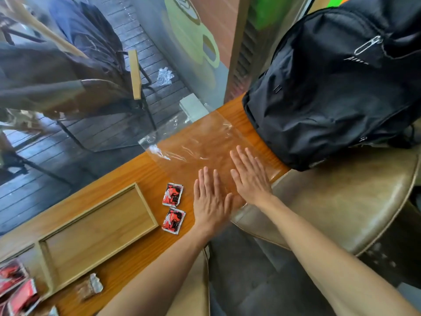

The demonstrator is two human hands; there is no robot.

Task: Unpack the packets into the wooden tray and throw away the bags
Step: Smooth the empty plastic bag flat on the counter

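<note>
Clear plastic bag (200, 142) lies flat on the wooden counter (136, 176), far corner hanging past the counter's far edge, right end just beside the black backpack (337, 83). My left hand (210, 199) & right hand (250, 176) both lie palm-down on the bag's near part, fingers straight and spread a bit, holding nothing; left thumb tip near my right wrist. Two red/black packets (173, 194) (173, 220) lie on the counter just left of my left hand, one nearer me than the other, apart from each other, outside the wooden tray (100, 226). Tray sits further left, big compartment bare; more red packets (16, 286) at its left end, blurry, can't tell which compartment. Crumpled wrapper (90, 286) on counter by the tray's near rim. Backpack stands on counter end + tan stool seat (341, 208), blocking the bag's right side. Beyond the counter: glass, w/ a chair (134, 74) and crumpled clear plastic (165, 76) on dark decking.
</note>
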